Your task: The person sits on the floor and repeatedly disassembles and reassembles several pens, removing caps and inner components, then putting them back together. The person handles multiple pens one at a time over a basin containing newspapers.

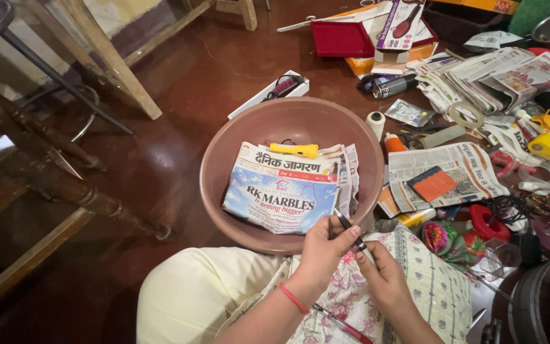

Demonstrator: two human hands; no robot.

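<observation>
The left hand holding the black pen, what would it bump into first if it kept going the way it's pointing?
Probably the folded newspaper lying in the big brown basin. The left hand points up and away from the person, and the basin's near rim lies just ahead. Depth is hard to judge, so it might brush that rim first.

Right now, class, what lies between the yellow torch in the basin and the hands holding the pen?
In the head view, folded newspapers in the basin lie between the yellow torch and both hands.

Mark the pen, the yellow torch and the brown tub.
pen [350, 230], head view, on the dark barrel between both hands.
yellow torch [295, 150], head view, on the middle of its body.
brown tub [224, 137], head view, on the bare left inner wall.
</observation>
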